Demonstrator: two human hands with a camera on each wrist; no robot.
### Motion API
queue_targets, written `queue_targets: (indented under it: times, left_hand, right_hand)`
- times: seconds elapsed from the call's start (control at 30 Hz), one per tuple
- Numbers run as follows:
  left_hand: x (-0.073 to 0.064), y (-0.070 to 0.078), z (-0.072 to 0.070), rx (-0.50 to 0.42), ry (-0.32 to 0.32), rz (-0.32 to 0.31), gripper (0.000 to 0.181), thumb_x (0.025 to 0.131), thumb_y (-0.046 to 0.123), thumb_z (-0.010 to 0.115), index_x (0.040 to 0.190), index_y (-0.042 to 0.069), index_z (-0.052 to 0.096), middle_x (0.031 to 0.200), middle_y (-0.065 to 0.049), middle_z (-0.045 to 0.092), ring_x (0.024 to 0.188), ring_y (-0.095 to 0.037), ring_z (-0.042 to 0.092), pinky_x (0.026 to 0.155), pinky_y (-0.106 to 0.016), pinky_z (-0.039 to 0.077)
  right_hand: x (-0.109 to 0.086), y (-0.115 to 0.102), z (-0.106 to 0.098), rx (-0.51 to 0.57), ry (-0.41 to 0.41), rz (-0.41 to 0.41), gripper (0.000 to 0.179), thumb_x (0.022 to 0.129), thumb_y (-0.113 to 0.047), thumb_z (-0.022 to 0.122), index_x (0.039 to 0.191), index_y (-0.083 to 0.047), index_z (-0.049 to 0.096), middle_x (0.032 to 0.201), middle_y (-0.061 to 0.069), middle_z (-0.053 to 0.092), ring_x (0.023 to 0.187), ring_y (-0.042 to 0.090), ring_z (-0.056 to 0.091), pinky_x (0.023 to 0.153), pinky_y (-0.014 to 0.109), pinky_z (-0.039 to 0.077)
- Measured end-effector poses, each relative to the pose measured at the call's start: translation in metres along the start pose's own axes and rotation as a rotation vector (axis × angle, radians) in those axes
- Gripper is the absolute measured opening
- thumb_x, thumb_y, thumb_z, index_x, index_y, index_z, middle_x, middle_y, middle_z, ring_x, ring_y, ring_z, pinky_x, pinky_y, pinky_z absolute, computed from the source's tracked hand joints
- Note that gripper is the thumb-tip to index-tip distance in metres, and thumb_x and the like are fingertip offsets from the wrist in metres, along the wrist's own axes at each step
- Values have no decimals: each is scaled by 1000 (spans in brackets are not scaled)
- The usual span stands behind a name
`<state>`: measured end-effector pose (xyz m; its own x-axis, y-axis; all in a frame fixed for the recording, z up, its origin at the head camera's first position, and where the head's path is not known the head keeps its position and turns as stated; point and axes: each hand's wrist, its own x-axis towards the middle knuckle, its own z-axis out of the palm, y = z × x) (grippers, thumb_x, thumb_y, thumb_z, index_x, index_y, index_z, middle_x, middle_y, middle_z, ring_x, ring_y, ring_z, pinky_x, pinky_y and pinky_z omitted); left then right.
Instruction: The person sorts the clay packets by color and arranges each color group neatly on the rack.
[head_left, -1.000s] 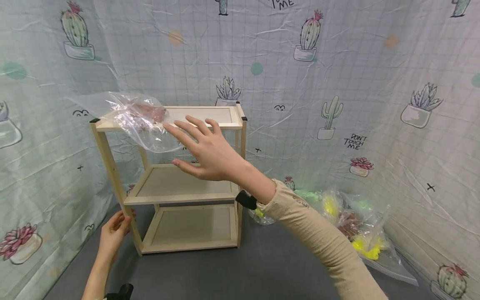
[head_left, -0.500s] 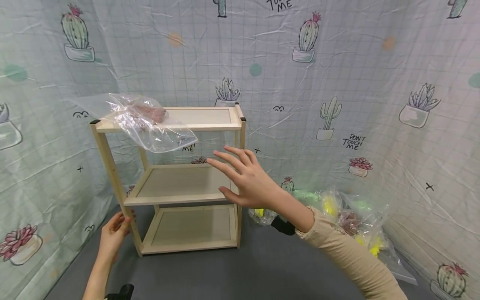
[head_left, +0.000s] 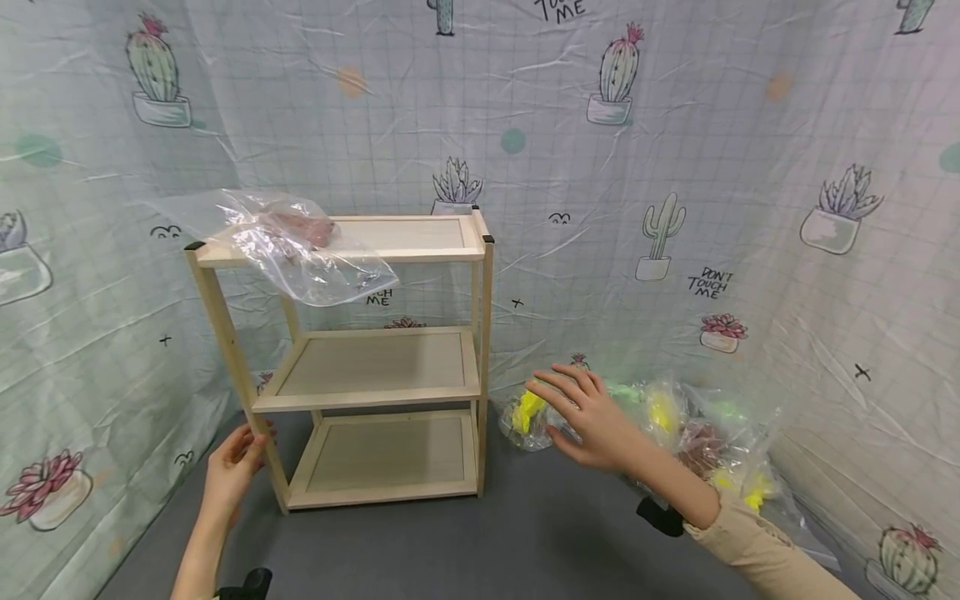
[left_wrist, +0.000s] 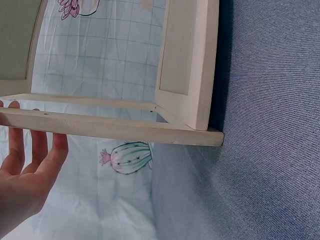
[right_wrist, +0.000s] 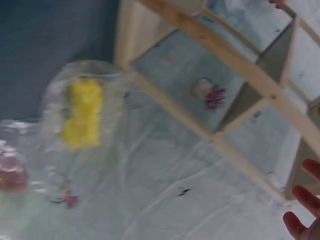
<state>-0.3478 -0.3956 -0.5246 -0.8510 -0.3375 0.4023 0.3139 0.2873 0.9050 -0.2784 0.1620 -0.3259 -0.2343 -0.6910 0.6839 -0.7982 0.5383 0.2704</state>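
A three-tier wooden shelf (head_left: 382, 400) stands on the grey surface, left of centre in the head view. My left hand (head_left: 231, 467) grips its front left post low down; in the left wrist view the fingers (left_wrist: 37, 155) curl around that post (left_wrist: 100, 124). On the top tier lies a clear plastic bag (head_left: 322, 271) with a reddish-brown item inside, its edge hanging over the front. My right hand (head_left: 588, 421) is in the air right of the shelf, fingers spread and holding nothing. Behind its fingertips lies a clear bag with a yellow item (head_left: 528, 410).
Several more clear bags (head_left: 750, 454) with yellow, green and reddish-brown contents lie piled at the right, against the wall. A cactus-print curtain (head_left: 555, 175) surrounds the grey surface (head_left: 495, 550) at the back and both sides.
My right hand has moved from in front of the top tier, down and to the right, towards the bags. The left hand keeps its place on the post; the bag on top lies still.
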Motion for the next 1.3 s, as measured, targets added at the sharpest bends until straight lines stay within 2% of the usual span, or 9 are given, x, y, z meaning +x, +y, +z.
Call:
queue_targets:
  times: [0.17,0.33,0.57,0.87,0.93,1.0,1.1,1.17,1.3]
  left_hand:
    - [0,0,-2,10,0,-19,42,88,34,52,126,16,50,105,10,59,93,4,57,64,-11,45]
    - [0,3,0,29,-1,-28,43,88,36,52,127,17,50,106,11,59,94,5,56,65,-10,45]
    - [0,0,0,60,-1,-19,42,88,37,51,126,18,50,107,10,59,94,4,56,65,-11,44]
    - [-1,2,0,68,-3,-17,42,89,37,50,126,18,50,107,11,59,95,3,56,66,-11,45]
    - [-1,1,0,73,0,-15,42,89,38,50,126,18,50,107,11,59,95,4,56,66,-11,45]
    - [-1,1,0,69,-2,-18,42,89,38,50,126,18,50,108,12,58,95,4,56,67,-10,45]
    - [0,1,0,72,-5,-18,43,89,38,49,127,19,49,109,12,58,95,5,55,67,-10,44]
    - [0,1,0,74,-4,-17,43,89,39,49,127,20,49,109,11,58,95,5,55,67,-9,44]
    - [-1,2,1,61,5,-9,41,89,36,50,126,19,50,107,12,58,94,4,56,66,-10,44]
  right_hand:
    - [-38,12,3,-42,-44,48,50,94,-41,26,128,-10,46,128,11,45,117,31,37,86,47,31]
    - [-69,21,-1,-98,-97,97,53,94,-43,22,127,-10,48,127,12,46,116,30,39,86,47,32]
    - [-103,36,0,-149,-117,169,60,93,-48,16,124,-9,50,125,15,47,110,33,42,80,50,32]
    - [-136,53,19,-250,-140,244,64,94,-49,14,122,-4,50,123,22,47,104,36,46,74,52,33]
    - [-142,57,24,-262,-161,260,57,95,-47,23,123,-4,49,124,21,46,104,36,46,75,53,33]
    - [-148,60,29,-270,-184,276,49,92,-41,40,124,-5,48,126,21,46,106,36,46,76,54,33]
    - [-155,63,36,-285,-217,303,56,77,-29,63,125,-5,47,126,21,45,108,36,45,78,56,33]
    - [-158,66,40,-294,-236,328,62,71,-25,68,125,-5,47,126,21,46,110,36,44,80,57,32]
    - [-161,71,48,-316,-272,369,63,71,-28,69,125,-6,47,126,21,46,112,36,42,82,59,32]
